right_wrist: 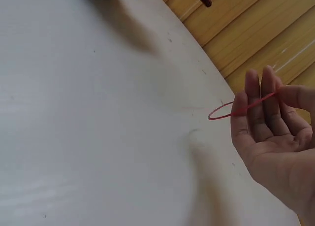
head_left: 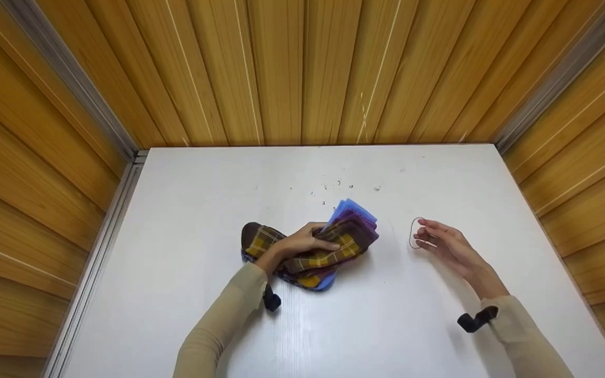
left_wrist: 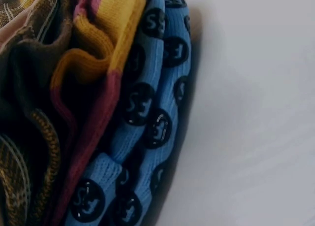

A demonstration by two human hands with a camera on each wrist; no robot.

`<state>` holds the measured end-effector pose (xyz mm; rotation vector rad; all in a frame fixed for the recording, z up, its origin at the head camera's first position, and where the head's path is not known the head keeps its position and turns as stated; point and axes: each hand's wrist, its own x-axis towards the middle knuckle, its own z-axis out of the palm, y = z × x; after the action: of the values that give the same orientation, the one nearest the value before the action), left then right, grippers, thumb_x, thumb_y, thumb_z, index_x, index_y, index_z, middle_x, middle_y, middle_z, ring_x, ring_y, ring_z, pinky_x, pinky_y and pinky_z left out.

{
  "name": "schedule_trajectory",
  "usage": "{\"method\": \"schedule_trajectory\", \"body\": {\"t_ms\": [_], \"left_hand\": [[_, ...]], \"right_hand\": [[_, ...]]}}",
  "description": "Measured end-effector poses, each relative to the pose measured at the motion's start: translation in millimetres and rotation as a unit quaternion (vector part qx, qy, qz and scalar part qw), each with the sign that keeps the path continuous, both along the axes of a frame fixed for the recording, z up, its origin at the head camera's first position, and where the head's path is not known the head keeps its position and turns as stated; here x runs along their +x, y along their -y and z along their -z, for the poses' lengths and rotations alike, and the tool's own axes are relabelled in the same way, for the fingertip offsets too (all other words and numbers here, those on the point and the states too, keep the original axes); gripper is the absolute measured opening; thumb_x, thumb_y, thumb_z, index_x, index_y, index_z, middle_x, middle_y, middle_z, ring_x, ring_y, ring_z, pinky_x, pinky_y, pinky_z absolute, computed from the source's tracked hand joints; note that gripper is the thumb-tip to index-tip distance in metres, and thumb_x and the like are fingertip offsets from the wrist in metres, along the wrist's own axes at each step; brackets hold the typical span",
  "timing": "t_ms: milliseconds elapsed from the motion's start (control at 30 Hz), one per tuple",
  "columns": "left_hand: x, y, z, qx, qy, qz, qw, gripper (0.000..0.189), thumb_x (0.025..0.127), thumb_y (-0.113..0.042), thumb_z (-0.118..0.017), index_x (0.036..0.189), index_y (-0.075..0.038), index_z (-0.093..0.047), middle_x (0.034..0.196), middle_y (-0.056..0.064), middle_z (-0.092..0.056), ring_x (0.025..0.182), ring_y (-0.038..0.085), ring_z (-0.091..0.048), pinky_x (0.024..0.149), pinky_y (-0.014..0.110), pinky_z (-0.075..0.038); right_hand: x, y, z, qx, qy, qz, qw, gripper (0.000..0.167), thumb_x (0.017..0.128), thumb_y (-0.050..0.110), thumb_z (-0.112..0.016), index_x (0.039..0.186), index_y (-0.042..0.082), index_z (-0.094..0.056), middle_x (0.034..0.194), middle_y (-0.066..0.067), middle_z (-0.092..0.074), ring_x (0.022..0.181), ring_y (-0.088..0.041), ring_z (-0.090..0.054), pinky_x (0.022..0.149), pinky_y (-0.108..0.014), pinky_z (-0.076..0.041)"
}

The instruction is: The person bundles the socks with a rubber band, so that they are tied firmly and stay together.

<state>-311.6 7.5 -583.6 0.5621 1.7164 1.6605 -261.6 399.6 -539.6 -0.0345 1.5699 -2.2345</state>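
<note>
In the head view my left hand (head_left: 301, 242) grips a bundle of socks around its middle, thumb across the brown and yellow plaid sock (head_left: 352, 239) on top. Purple and light blue layers (head_left: 354, 206) fan out at the bundle's right end. Close up in the left wrist view, blue ribbed knit (left_wrist: 170, 95) carries round black grip dots, beside a yellow and dark red sock (left_wrist: 120, 31). To the right, apart from the bundle, my right hand (head_left: 452, 251) pinches a thin rubber band (head_left: 411, 234). The band looks red in the right wrist view, looped past the fingers (right_wrist: 239, 115).
A white table (head_left: 192, 210) lies under both hands, with small dark marks (head_left: 339, 183) beyond the socks. Wood-patterned walls (head_left: 281, 73) enclose its back and sides. Each wrist carries a black camera mount (head_left: 478, 318).
</note>
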Motion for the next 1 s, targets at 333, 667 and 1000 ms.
{"method": "schedule_trajectory", "body": {"t_ms": [333, 667, 1000], "left_hand": [[-1.3, -2.3, 1.1, -0.002, -0.011, 0.002, 0.9999, 0.039, 0.089, -0.024, -0.077, 0.126, -0.017, -0.068, 0.103, -0.001, -0.07, 0.089, 0.014, -0.067, 0.082, 0.028, -0.057], [-1.2, -2.5, -0.2, 0.007, -0.014, 0.003, 0.9999, 0.038, 0.09, -0.022, -0.077, 0.126, -0.015, -0.068, 0.103, -0.002, -0.07, 0.09, 0.013, -0.066, 0.082, 0.026, -0.056], [-0.6, 0.0, 0.2, 0.016, 0.0, -0.003, 0.9999, 0.041, 0.09, -0.019, -0.077, 0.129, -0.014, -0.067, 0.104, -0.002, -0.07, 0.09, 0.012, -0.067, 0.082, 0.026, -0.057]], "right_hand": [[-12.4, 36, -11.6, -0.016, -0.057, -0.033, 0.9977, 0.042, 0.111, 0.007, -0.037, 0.146, 0.024, -0.054, 0.109, 0.0, -0.068, 0.098, -0.013, -0.069, 0.09, -0.028, -0.058], [-19.3, 56, -13.1, 0.175, -0.126, 0.027, 0.976, 0.056, 0.104, 0.011, -0.059, 0.156, 0.004, -0.039, 0.089, 0.005, -0.069, 0.068, -0.006, -0.068, 0.062, -0.02, -0.058], [-17.9, 64, -28.9, 0.293, -0.203, -0.094, 0.9296, 0.081, 0.09, 0.006, -0.076, 0.16, 0.018, -0.035, 0.12, -0.018, -0.066, 0.084, -0.021, -0.076, 0.067, -0.034, -0.063]]}}
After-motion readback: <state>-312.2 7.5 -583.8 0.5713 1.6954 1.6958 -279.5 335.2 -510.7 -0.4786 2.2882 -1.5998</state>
